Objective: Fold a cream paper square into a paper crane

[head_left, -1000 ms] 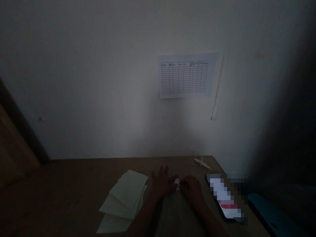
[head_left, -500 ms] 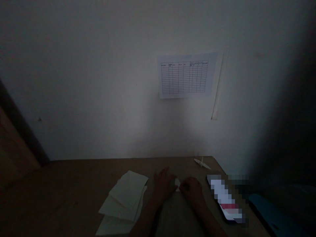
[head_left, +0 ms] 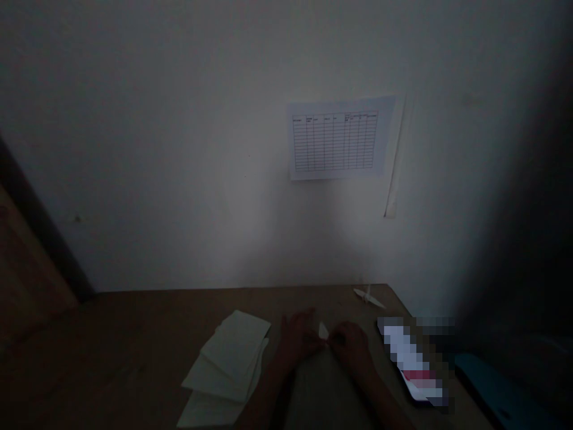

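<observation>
A small white piece of folded paper (head_left: pixel 323 330) stands between my two hands, low in the middle of the view. My left hand (head_left: pixel 299 335) pinches it from the left with thumb and finger. From the other side, my right hand (head_left: pixel 351 339) has its fingertips closed on the same paper, its fingers curled. The lower part of the paper is hidden by the fingertips. Left of my left arm lies a loose pile of white paper sheets (head_left: pixel 233 352). The light is dim, so fine folds cannot be made out.
Beyond my right hand, a small folded white paper shape (head_left: pixel 369 297) lies near the back edge of the brown table (head_left: pixel 147 334). A phone (head_left: pixel 412 364) with a lit, blurred screen lies to the right, beside a teal object (head_left: pixel 496 388). A printed table sheet (head_left: pixel 335 138) hangs on the wall.
My left thumb and fingers have closed in on the paper, where the hand was more spread. The paper's visible part now looks narrower and more pointed. My right hand has barely moved.
</observation>
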{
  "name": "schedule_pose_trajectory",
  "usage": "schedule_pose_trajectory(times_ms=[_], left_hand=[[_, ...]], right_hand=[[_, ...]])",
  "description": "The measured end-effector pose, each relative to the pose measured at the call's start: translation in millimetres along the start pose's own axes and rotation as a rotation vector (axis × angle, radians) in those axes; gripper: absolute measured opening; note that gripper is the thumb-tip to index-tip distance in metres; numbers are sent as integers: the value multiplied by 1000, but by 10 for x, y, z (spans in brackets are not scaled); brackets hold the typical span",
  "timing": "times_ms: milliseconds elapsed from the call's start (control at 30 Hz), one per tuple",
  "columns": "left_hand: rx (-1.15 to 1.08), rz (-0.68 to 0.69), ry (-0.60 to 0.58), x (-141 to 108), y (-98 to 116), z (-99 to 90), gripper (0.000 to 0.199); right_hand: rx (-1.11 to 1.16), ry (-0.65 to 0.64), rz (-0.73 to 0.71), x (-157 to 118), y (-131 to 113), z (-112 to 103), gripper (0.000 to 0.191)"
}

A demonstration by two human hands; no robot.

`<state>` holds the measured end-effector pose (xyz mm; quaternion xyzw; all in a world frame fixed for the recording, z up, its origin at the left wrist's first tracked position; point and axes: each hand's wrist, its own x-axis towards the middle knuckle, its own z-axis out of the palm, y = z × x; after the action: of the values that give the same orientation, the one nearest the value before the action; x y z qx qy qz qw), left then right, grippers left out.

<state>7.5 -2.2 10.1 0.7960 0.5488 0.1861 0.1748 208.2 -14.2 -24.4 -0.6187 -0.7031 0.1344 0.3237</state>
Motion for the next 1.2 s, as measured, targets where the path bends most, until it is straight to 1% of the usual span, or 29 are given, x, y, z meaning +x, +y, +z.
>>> schedule_pose_trajectory(times_ms=[67,100,233,300,400,533,700,800,1033,1200], left_hand=[[2,-2,-3,-4,-14,7,51],[6,0,-9,-4,-16,4,51],[43,-14,-75,1,19,-45,34],[43,-26,-84,-2,43,-65,33],[36,-24,-43,-12,57,-57,31],[76,-6,16,-2,24,1,31],[183,-21,4,52,-20,65,45],[218,-25,18,66,-23,87,51],[223,20,36,29,-18,79,54],[155,35,43,8,-5,43,69]], right_hand=[[2,-6,-10,5,8,0,10],[1,-8,-14,8,13,1,10],[-13,-8,-4,18,27,14,10],[-22,-14,6,20,29,18,11],[-39,-34,9,22,31,18,12],[-48,-32,10,23,37,17,13],[-36,-28,13,22,37,18,12],[-30,-38,12,29,43,25,11],[-29,-22,17,15,46,36,11],[-26,-28,1,7,26,17,12]])
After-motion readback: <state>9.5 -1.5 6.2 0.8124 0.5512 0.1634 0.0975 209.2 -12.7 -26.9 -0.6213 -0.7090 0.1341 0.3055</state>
